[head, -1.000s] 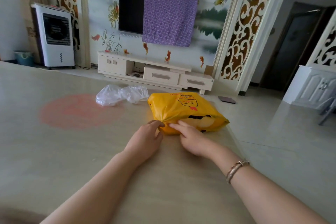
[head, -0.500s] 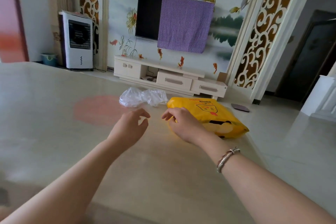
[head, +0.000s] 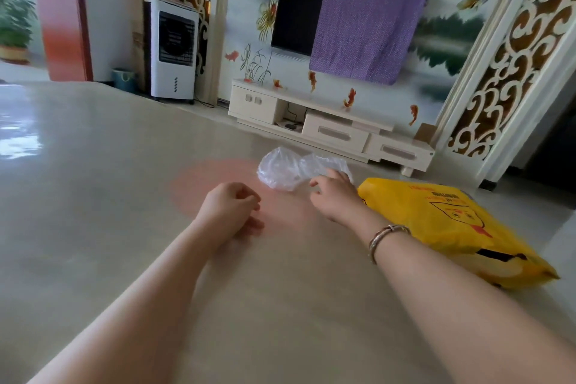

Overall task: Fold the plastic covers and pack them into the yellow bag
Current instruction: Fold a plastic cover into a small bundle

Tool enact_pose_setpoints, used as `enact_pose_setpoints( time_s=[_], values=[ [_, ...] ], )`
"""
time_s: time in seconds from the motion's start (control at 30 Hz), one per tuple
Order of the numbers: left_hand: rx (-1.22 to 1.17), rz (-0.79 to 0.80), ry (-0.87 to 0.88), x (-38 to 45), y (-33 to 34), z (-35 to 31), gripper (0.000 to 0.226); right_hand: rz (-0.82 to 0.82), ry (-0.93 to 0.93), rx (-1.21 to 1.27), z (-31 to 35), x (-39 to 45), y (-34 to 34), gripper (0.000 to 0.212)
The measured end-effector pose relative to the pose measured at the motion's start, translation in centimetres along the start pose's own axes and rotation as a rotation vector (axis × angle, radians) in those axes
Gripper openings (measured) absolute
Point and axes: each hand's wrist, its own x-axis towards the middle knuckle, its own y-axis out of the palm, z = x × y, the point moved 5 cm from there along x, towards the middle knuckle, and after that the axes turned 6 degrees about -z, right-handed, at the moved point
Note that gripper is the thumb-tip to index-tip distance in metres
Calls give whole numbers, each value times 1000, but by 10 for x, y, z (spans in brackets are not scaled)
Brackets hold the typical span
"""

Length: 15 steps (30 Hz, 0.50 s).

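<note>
On a pale table (head: 93, 196), the left hand (head: 232, 207) rests loosely curled, holding nothing. Beyond it and to the right lies a crumpled clear cover (head: 286, 170), stretched left to right. The right hand (head: 335, 196), nearer, fingers relaxed, reaches its near edge. The yellow bag (head: 452, 221) lies rightmost.

Bright, soft daylight from left. White glare patch on glossy table (head: 18, 134) at left edge. Faint shadow under left hand (head: 232, 207). Pink door frame (head: 60, 12) and far left smeared by motion blur. Wide-angle bending tilts walls, stretches forearms at bottom corners.
</note>
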Motion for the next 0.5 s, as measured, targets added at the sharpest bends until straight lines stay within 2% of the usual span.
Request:
enact_pose_setpoints(
  time_s=[0.17,0.37,0.5],
  values=[
    [0,-43,44,3,1,3,21,81,127,-56,-5,26,14,25],
    [-81,-114,27,4,-3,3,22,-5,131,100,10,25,17,24],
    [-83,-119,50,-5,-1,0,24,60,129,50,3,18,19,43]
  ],
)
